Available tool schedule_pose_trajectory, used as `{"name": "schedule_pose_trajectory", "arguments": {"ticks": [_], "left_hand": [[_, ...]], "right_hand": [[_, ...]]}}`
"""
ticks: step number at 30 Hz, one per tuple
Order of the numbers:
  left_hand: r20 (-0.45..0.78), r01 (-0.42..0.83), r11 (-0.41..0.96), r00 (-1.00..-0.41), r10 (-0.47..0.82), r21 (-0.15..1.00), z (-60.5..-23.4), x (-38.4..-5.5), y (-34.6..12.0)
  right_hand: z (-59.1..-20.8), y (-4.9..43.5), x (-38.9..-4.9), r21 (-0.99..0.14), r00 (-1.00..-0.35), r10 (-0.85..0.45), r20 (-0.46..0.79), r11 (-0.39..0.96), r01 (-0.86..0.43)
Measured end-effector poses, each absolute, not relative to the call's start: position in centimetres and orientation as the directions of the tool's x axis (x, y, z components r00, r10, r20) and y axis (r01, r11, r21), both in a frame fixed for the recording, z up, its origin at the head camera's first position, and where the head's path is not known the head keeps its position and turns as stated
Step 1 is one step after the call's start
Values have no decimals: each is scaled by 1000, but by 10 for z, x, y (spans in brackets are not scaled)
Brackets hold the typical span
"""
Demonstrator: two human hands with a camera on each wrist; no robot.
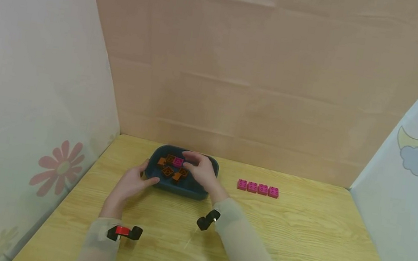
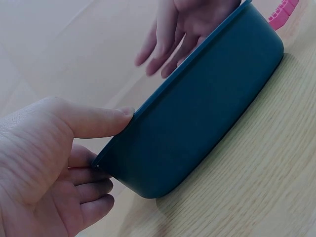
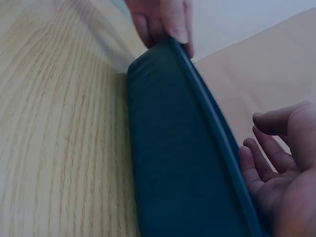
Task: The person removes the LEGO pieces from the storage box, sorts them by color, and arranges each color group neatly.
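A dark teal plastic bin point(image 1: 183, 191) stands on the table near its back edge. In it lie several orange building blocks point(image 1: 167, 171) and one pink building block point(image 1: 177, 162). My left hand point(image 1: 134, 183) grips the bin's left end, and in the left wrist view its thumb point(image 2: 106, 122) presses on the rim while the fingers lie against the outside. Over the bin's right half reaches my right hand point(image 1: 203, 171), its fingers apart and loosely bent, fingertips close to the pink block. Between the right thumb and fingers point(image 3: 269, 148) nothing shows in the right wrist view.
To the right of the bin, several pink building blocks point(image 1: 252, 187) stand in a straight row on the wooden table point(image 1: 318, 237). A brown paper-like wall point(image 1: 240, 85) rises behind the table. Printed white panels stand at the left point(image 1: 18, 75) and right point(image 1: 415, 215).
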State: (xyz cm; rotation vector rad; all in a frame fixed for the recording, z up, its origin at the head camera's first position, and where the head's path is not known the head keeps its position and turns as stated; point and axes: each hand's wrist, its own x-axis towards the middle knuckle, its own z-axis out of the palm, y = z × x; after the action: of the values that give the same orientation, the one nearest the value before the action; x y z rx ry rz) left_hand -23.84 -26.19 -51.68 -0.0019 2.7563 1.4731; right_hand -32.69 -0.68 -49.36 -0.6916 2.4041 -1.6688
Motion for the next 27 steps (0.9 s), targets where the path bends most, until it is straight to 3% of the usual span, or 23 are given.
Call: {"name": "schedule_pose_trajectory", "arguments": {"ticks": [16, 27], "left_hand": [[-5, 5, 549, -1000, 18, 836, -516, -238, -262], [-23, -17, 547, -1000, 5, 837, -516, -235, -261]], "right_hand": [[-514, -42, -339, -818, -920, -383, 83, 501, -283], [-527, -46, -342, -811, -936, -347, 52, 533, -243]]}}
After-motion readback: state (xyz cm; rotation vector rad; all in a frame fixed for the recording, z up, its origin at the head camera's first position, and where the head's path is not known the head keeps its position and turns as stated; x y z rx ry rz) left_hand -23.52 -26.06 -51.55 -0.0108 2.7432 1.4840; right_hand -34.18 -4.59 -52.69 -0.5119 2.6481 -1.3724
